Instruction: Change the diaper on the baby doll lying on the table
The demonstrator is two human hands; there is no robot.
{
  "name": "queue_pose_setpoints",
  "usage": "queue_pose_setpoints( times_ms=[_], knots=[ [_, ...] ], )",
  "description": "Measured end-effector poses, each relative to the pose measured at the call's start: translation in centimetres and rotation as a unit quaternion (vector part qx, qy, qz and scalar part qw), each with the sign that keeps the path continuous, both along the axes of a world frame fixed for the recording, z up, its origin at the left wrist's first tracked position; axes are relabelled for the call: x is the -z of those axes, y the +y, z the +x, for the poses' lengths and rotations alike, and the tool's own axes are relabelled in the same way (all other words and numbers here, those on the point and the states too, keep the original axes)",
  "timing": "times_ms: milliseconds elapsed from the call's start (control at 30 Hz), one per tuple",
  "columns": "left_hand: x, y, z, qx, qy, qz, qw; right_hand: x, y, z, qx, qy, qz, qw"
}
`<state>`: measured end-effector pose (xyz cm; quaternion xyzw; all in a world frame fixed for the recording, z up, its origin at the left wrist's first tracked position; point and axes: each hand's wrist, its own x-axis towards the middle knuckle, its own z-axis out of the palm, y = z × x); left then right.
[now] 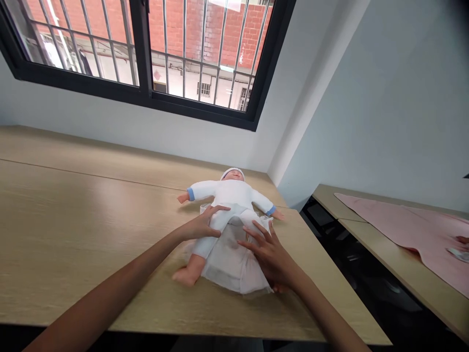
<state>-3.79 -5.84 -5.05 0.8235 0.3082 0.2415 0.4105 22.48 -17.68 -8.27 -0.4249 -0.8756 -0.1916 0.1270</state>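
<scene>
A baby doll (232, 191) in a white outfit with blue cuffs and a white cap lies on its back on the wooden table (91, 234). Its arms are spread and its legs point toward me. Between and beneath the legs spreads a thin white piece, like an unfolded diaper (229, 266), with its front end nearest me. My left hand (205, 222) rests at the doll's hip and thigh on the left, thumb and fingers apart. Over the other leg lies my right hand (269, 252), fingers spread; it partly hides that leg and the diaper's edge.
To the right, across a dark gap, stands a second table (330, 200) with a pink cloth (410, 225) on it. Part of another person's hand (462, 240) shows at the far right edge. A barred window (201, 54) is in the wall behind.
</scene>
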Motion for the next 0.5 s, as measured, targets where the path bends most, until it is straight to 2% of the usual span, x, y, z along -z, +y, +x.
queue_pose_setpoints(
  times_ms=[100, 200, 333, 433, 500],
  knots=[
    [0.0, -0.1, 0.0, -0.008, 0.006, -0.007, 1.000, 0.3, 0.3, -0.4, -0.019, 0.023, 0.012, 0.999],
    [-0.1, -0.3, -0.1, -0.020, 0.002, 0.019, 1.000, 0.9, 1.0, 0.1, -0.030, 0.077, 0.011, 0.997],
    [0.2, 0.0, -0.1, -0.012, -0.009, 0.075, 0.997, 1.7, 2.2, 1.5, -0.037, 0.172, -0.071, 0.982],
    [0.5, 0.3, -0.1, -0.002, -0.019, 0.098, 0.995, 1.7, 2.4, 2.0, -0.031, 0.300, -0.140, 0.943],
    [0.5, 0.4, 0.0, 0.001, -0.015, 0.097, 0.995, 1.4, 2.1, 1.8, 0.013, 0.414, -0.165, 0.895]
  ],
)
